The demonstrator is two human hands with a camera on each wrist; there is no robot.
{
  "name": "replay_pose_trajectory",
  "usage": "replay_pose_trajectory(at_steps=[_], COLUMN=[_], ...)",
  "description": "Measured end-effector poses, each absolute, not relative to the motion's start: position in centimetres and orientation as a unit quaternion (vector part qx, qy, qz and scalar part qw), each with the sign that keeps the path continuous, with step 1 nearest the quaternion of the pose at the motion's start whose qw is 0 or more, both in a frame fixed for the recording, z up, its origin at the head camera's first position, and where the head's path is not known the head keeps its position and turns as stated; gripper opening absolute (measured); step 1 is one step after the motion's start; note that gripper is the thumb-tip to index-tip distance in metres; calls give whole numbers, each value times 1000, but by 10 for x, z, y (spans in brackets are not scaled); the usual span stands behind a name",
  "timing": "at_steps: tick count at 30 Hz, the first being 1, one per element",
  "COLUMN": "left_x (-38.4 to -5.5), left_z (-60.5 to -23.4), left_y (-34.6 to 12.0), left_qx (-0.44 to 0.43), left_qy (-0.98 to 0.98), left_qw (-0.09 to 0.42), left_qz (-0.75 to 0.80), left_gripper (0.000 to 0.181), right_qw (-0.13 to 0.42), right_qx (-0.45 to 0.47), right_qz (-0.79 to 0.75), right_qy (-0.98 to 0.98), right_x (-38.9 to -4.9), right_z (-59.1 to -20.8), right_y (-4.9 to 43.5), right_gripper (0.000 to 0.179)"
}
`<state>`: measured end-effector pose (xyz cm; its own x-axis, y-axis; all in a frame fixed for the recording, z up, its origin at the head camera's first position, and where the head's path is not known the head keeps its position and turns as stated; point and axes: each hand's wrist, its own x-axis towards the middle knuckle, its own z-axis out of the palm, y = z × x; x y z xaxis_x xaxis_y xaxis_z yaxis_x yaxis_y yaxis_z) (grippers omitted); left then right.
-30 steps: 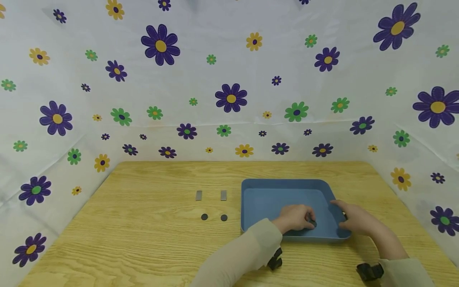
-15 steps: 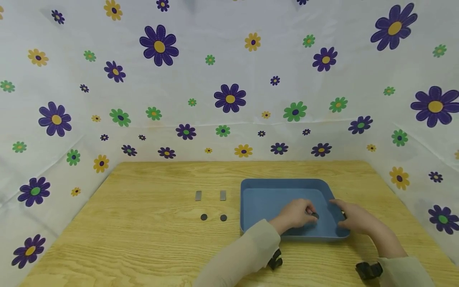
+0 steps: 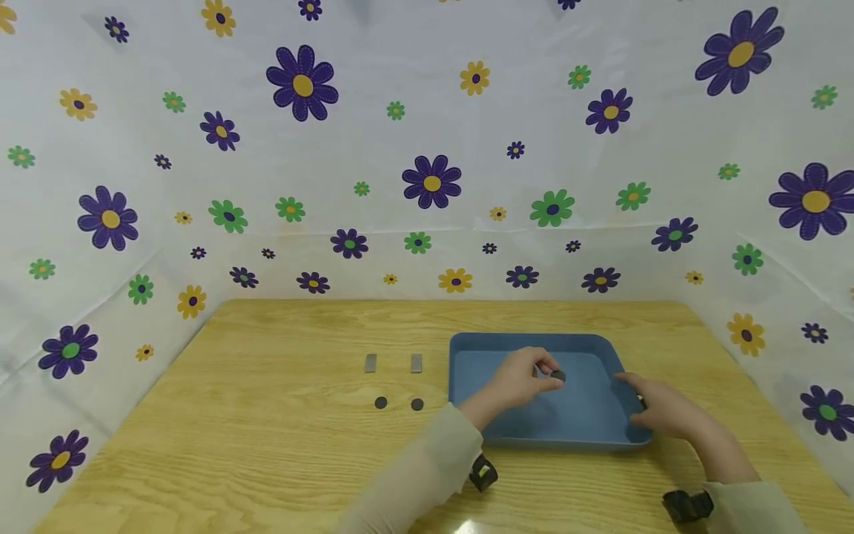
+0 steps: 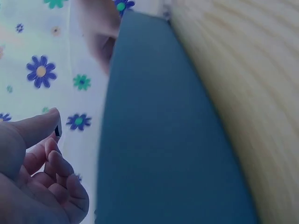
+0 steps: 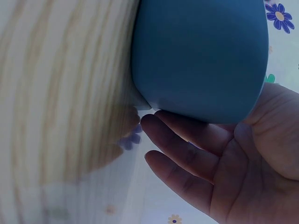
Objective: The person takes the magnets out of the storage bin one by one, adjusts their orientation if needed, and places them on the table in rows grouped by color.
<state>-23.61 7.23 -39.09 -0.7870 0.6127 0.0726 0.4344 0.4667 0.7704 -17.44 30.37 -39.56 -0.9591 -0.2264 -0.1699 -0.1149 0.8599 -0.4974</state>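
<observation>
Above the floor of a shallow blue tray (image 3: 527,439), my left hand (image 3: 517,380) pinches a small dark round disc (image 3: 557,377) between thumb and fingers. In the left wrist view, a thin dark edge of that disc (image 4: 58,130) shows at the thumb tip. My right hand (image 3: 670,408) holds the tray's right side near the front corner. The right wrist view has its fingers (image 5: 182,149) along the outside of the tray wall, with the thumb side at the rim. Part of the thumb is hidden there.
Left of the tray, two dark discs (image 3: 381,403) lie on the wooden table (image 3: 267,445). Behind them are two small grey rectangular plates (image 3: 416,363). A white flowered cloth (image 3: 373,148) encloses the table at the back and sides.
My left hand has moved up and to the left over the tray, carrying the disc from the tray's right front part. The right hand stays at the tray's side.
</observation>
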Motion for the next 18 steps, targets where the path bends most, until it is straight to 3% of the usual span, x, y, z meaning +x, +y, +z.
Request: replay_pose_trajectory(at_steps=[18], left_x=[-253], left_z=[-390], left_y=[-84], left_qx=[267], left_qy=[864], left_qw=[49], left_qz=[425], left_gripper=[14], right_qw=[121], right_qx=[-88], right_qz=[-253], right_qy=[956], right_x=[-175], right_z=[-397], right_y=[304], right_gripper=[65])
